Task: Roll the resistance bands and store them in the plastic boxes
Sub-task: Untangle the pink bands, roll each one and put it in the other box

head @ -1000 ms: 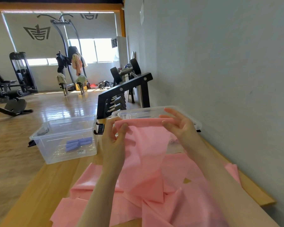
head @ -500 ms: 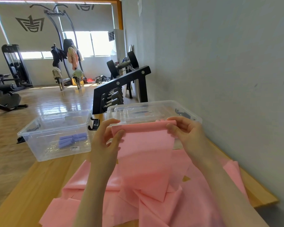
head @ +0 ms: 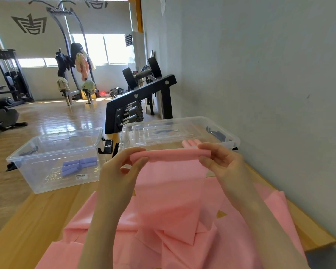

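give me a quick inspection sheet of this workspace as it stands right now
surface: wooden table, pink sheets draped over the near part
job's things: pink band lifted, top edge rolled a few turns; left box open, holds purple rolls; right box has a clear lid lying on top, pink rolls show inside
clutter: loose pink bands crumpled on the table
grippers: left hand and right hand each pinch an end of the rolled edge
cables: nothing seen
surroundings: grey wall at right, dumbbell rack behind the boxes, gym machines on the wood floor
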